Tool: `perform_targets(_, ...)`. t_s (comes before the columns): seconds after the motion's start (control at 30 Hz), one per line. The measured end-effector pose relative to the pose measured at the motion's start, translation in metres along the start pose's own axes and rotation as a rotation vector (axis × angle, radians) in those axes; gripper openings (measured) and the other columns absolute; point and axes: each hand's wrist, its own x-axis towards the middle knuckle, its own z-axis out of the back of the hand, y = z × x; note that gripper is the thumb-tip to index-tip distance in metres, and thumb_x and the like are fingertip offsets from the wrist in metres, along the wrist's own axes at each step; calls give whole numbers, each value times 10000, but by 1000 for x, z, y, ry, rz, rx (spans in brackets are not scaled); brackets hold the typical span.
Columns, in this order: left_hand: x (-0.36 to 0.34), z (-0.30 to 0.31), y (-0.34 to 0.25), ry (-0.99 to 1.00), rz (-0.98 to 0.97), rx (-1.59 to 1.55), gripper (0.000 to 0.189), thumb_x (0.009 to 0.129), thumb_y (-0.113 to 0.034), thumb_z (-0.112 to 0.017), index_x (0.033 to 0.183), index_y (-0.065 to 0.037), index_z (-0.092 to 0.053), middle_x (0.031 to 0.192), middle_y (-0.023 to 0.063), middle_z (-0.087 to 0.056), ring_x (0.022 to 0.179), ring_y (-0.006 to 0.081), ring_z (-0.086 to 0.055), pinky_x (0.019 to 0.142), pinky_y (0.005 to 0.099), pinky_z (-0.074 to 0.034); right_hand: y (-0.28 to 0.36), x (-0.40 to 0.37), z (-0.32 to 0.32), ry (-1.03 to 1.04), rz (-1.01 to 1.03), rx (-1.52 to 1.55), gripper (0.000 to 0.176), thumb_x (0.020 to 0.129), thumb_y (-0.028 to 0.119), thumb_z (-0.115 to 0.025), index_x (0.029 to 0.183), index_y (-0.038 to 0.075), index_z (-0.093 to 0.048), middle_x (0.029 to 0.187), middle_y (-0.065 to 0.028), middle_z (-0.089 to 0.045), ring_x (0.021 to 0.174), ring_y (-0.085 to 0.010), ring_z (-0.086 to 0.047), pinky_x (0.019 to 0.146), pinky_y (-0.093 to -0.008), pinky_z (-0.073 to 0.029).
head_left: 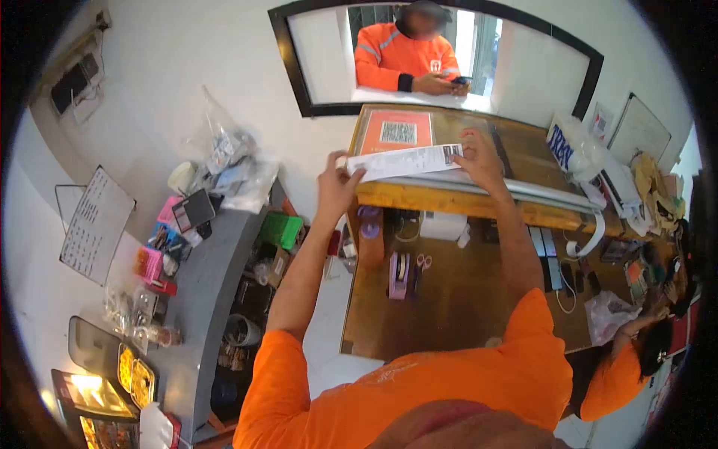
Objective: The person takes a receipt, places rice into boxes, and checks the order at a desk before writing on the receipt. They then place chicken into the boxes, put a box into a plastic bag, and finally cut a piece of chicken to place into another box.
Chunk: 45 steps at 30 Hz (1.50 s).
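Note:
A long white printed receipt (404,162) is stretched between my two hands above the wooden counter. At its left end, my left hand (336,185) pinches the paper between thumb and fingers. My right hand (481,161) grips the other end, beside a dark printed block. Just behind the strip lies an orange sheet with a QR code (399,132), its lower part covered by the paper.
Through the wall opening, a person in an orange jacket (407,60) holds a phone. Below the counter are a purple tape dispenser (399,275), scissors (423,262) and a white device (443,225). A co-worker in orange (613,382) is at right. A grey shelf (213,299) stands left.

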Motion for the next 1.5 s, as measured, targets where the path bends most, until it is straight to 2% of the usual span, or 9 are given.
perform_targets(0.2, 115, -111, 65, 335, -47, 472, 449, 810, -258, -653, 1180, -102, -452, 917, 161, -653, 901, 319, -631, 832, 525, -388, -117, 76, 16, 102, -199, -390, 386, 778, 46, -644, 1130, 66, -485, 936, -180, -629, 837, -353, -628, 756, -395, -500)
perform_targets(0.27, 129, -129, 75, 396, -50, 540, 454, 795, -265, -657, 1180, -123, -463, 919, 133, -649, 936, 296, -624, 896, 565, -332, -116, 76, 8, 141, 75, -986, 319, 838, 99, -582, 1150, 76, -519, 1093, -174, -594, 990, -343, -585, 840, -433, -465)
perform_targets(0.4, 160, -159, 104, 406, -109, 557, 457, 792, -262, -657, 1182, -123, -465, 919, 114, -649, 949, 283, -618, 891, 594, -317, -97, 80, -44, 396, 313, -909, 418, 900, 310, -524, 1265, 107, -502, 1276, -159, -500, 1187, -323, -469, 1003, -461, -368)
perform_targets(0.47, 170, -160, 101, 456, -113, 609, 484, 786, -283, -659, 1202, -129, -465, 967, 114, -642, 984, 291, -603, 884, 604, -320, -105, 90, -72, 522, -15, -738, 525, 908, 460, -465, 1312, 125, -470, 1341, -127, -457, 1234, -310, -439, 1024, -458, -358)
perform_targets(0.57, 176, -172, 117, 71, -336, 751, 469, 786, -326, -657, 1179, -131, -493, 1020, 114, -628, 1047, 302, -569, 888, 576, -336, -114, 109, -85, 515, 35, -949, 612, 895, 565, -412, 1328, 135, -455, 1379, -108, -427, 1251, -313, -431, 1033, -491, -338)
perform_targets(0.77, 139, -102, 64, -16, -339, 600, 391, 836, -380, -616, 1116, -115, -554, 1136, 95, -554, 1075, 242, -516, 881, 484, -346, -145, 160, -111, 443, -127, -1108, 544, 875, 560, -446, 1271, 189, -493, 1334, -108, -474, 1184, -364, -482, 947, -557, -400)
perform_targets(0.87, 68, -24, 40, -56, -405, 482, 324, 813, -304, -667, 1052, -108, -568, 1069, 98, -560, 1024, 250, -527, 876, 452, -352, -194, 185, -102, 599, 686, -1319, 477, 864, 513, -493, 1081, 100, -595, 1129, -154, -593, 1009, -387, -571, 821, -519, -478)
perform_targets(1.2, -406, 172, 51, -417, 653, 488, 190, 833, -174, -643, 927, -26, -571, 917, 134, -603, 895, 305, -568, 787, 384, -454, -132, 175, -128, 507, 399, -1039, 409, 900, 438, -469, 892, 53, -607, 902, -165, -608, 837, -362, -591, 732, -487, -485)
perform_targets(1.5, -862, 194, -29, -1026, 1601, 519, 339, 830, -292, -649, 997, -2, -588, 914, 193, -659, 873, 320, -635, 778, 385, -496, 98, -36, -274, -844, 772, -320, 451, 933, 370, -447, 722, 10, -618, 698, -174, -621, 683, -339, -608, 651, -459, -491)
